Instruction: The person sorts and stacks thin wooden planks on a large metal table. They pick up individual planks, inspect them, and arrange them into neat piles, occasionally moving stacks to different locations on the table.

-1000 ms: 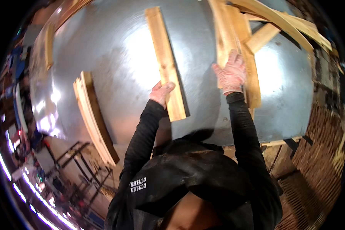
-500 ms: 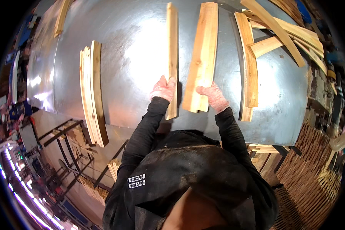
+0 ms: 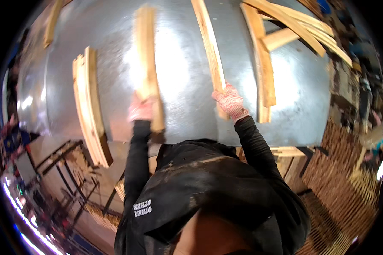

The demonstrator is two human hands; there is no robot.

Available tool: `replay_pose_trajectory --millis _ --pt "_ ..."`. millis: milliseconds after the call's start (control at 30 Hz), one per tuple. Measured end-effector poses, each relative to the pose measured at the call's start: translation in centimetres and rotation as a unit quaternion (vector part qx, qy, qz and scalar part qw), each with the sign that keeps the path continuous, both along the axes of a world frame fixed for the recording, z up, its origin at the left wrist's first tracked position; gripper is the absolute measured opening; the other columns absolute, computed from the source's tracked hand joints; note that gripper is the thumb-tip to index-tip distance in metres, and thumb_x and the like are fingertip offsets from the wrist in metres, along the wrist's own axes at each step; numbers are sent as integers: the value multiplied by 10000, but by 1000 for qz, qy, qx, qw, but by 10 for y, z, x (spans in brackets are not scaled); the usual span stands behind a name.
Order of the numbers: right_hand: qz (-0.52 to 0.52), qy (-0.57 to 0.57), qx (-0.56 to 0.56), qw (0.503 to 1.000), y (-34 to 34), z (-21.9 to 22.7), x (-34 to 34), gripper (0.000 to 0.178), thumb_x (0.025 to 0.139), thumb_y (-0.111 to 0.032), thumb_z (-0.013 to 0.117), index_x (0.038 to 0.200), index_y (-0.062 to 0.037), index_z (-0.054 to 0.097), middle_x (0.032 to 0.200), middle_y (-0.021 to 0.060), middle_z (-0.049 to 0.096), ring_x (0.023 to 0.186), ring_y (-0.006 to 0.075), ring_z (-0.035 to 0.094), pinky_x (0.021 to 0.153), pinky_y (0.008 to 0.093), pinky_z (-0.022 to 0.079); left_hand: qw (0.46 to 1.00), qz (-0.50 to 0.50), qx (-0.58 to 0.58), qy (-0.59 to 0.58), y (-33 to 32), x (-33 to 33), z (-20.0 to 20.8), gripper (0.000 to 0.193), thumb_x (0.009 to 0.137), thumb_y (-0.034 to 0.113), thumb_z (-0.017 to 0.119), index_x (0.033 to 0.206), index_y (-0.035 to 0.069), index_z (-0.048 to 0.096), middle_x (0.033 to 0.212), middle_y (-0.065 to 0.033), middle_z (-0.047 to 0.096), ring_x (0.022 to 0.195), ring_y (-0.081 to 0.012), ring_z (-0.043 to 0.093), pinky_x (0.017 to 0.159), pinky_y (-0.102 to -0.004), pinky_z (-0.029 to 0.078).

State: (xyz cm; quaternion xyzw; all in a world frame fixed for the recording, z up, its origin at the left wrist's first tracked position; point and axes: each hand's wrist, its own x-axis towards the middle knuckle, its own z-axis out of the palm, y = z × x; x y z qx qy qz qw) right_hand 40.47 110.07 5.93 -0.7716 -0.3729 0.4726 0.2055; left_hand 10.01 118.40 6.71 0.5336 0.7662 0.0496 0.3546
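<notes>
My left hand (image 3: 140, 108), in a pink-and-white knit glove, is closed round the lower part of a wooden slat (image 3: 146, 55). Motion smears it; a line along its length hints at two slats side by side, but I cannot tell. To the right, my gloved right hand (image 3: 230, 102) grips a narrower wooden strip (image 3: 209, 44) near its lower end, with the far end leaning left. Both pieces are over the grey metal tabletop (image 3: 178, 114), and a gap separates them.
A bundle of slats (image 3: 87, 106) overhangs the table's near edge at left. On the right lie paired slats (image 3: 263, 63) and a crossed heap of strips (image 3: 300, 27). Another strip (image 3: 53, 23) is far left. Stacked wood (image 3: 327, 174) stands beyond the table at lower right.
My left hand has moved left with wood in it, and the piece there now looks wider. My right hand's wider piece has given way to one narrow strip. The view has shifted slightly.
</notes>
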Motion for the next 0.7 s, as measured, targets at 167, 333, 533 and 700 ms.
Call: replay_pose_trajectory --millis 167,333,533,700 --pt "18 -431 -24 902 -29 29 107 792 817 -329 693 1494 -168 316 1371 213 494 1124 384 580 959 450 470 970 -42 75 227 -17 -142 12 705 851 439 637 1403 74 391 1092 -264 654 949 -419 657 774 -481 526" --pt "15 -392 -82 916 -35 19 135 1014 730 -394 783 1520 -168 189 1384 227 458 1245 398 483 1052 480 385 915 -40 113 384 -23 -171 19 808 794 249 747 1438 44 303 1312 -273 505 1119 -440 571 916 -471 493" --pt "66 -428 -4 901 -46 19 96 888 761 -339 765 1477 -145 277 1313 165 513 1202 347 522 1012 450 419 824 -187 422 329 -17 -124 35 874 745 277 785 1434 -39 349 1340 -277 506 1215 -413 526 1039 -441 442" --pt "269 -498 276 777 -52 49 104 605 723 -171 689 1308 -118 548 1212 115 579 1108 283 576 982 431 451 818 -301 485 70 30 -14 89 780 742 282 802 1375 -30 468 1322 -243 546 1219 -383 539 1018 -454 455"
